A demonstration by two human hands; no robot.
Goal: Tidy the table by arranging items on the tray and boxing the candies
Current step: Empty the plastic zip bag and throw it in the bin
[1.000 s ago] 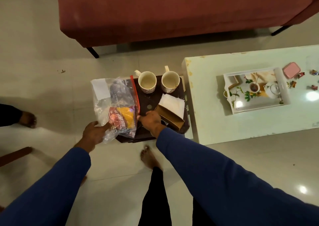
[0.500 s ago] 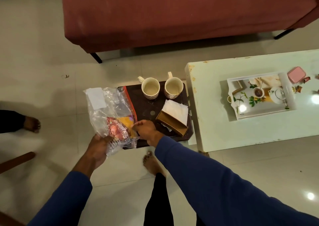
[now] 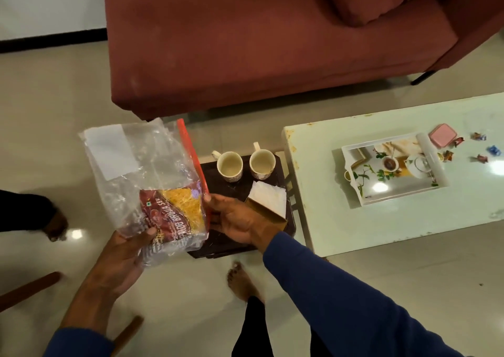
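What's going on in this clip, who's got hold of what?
A person in blue sleeves holds a clear zip bag with a snack packet inside, the left hand under its bottom corner and the right hand at its red-sealed edge. Below, a dark side table carries two empty cups and a box of napkins. On the pale coffee table sit a white tray, a pink box and scattered candies, not yet boxed.

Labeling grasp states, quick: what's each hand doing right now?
Left hand: closed on the bottom of the clear zip bag with the snack packet inside.
Right hand: pinching the bag's red zip edge.
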